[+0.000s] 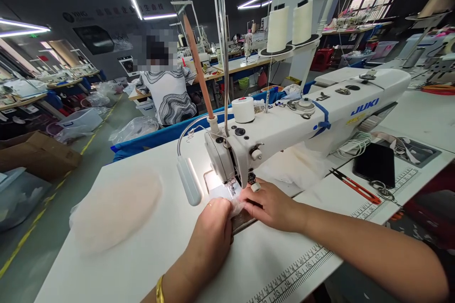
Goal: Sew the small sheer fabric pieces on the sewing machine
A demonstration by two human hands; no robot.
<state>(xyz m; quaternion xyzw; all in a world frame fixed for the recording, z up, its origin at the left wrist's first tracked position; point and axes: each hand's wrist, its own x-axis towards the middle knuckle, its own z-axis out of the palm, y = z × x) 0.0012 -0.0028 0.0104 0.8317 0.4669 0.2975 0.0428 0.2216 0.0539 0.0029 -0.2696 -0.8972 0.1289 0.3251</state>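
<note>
A white JUKI sewing machine (309,113) stands on the white table (149,255). Just in front of its needle lies a small piece of sheer white fabric (236,207), lit by the machine lamp (189,181). My left hand (212,234) pinches the fabric's near-left edge; a gold bangle sits on that wrist. My right hand (270,205) presses the fabric from the right, fingers curled, a thimble on one finger close to the presser foot. Both hands touch the same piece.
A pale pile of sheer fabric (115,210) lies at the table's left. Red thread snips (355,186), keys and a black phone (375,164) lie to the right. Thread cones (289,26) stand behind the machine. Another person (168,92) sits at a farther table.
</note>
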